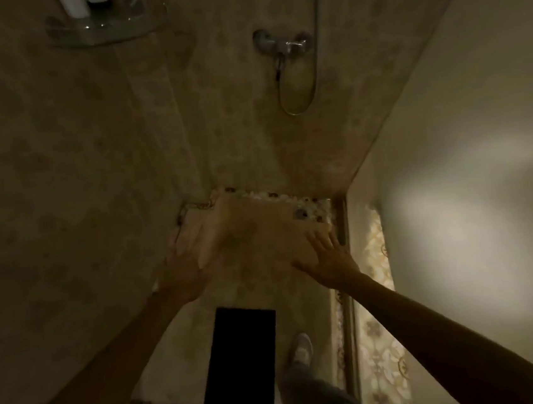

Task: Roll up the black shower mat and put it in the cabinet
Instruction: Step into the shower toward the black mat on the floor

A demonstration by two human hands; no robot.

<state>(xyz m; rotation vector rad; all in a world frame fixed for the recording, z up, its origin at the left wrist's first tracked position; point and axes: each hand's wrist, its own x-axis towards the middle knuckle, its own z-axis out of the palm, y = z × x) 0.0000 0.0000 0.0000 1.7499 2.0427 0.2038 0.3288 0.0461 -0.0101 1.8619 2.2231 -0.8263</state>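
Observation:
The black shower mat lies flat and unrolled on the tiled floor, below and between my forearms. Both arms reach past it toward the shower corner. My left hand is blurred against the left edge of a beige flat slab or mat; its grip cannot be made out. My right hand has its fingers spread, touching the right corner of that beige thing. Neither hand touches the black mat. No cabinet is in view.
The room is dim. A shower mixer tap with a looped hose hangs on the far tiled wall, and a glass corner shelf holds bottles. My shoe stands right of the mat, beside a metal threshold strip and a pale wall.

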